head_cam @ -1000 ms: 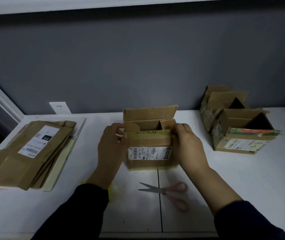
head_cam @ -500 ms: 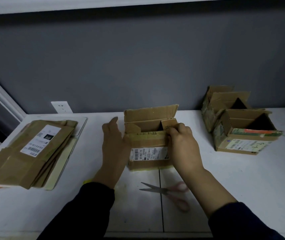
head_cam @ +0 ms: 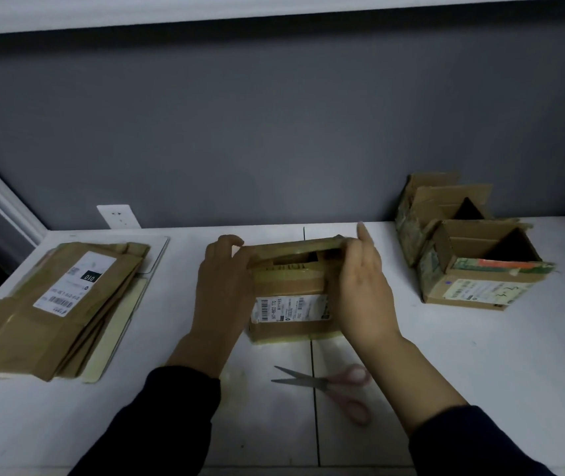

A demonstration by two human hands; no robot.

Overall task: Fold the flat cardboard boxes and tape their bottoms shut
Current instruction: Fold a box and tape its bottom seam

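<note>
So, box (head_cam: 291, 304) sits upright on the bench (head_cam: 446, 355), dead centre, straight ahead of the person and between both hands. Long axis runs left-right, label side faces the person. Left hand (head_cam: 222, 290) is at the box's left end, fingers curled over the left end of the far flap (head_cam: 291, 245). Right hand (head_cam: 365, 293) is at the right end, fingers mostly straight and laid against the flap's right end, not wrapped round it. Hands are apart, one per short end, both equally near.

Far flap hinges on the back edge and tilts toward the person, partly over the opening; a dark gap shows under it. Judgement: the step is closing the flaps, and the fold direction is toward the body, so both hands need to push evenly or the flap skews.

Scissors (head_cam: 322, 383) lie near the front, closer to the right hand. Flat box stack (head_cam: 54, 304) is well to the left, folded boxes (head_cam: 480, 269) to the right. No tape roll seen.
</note>
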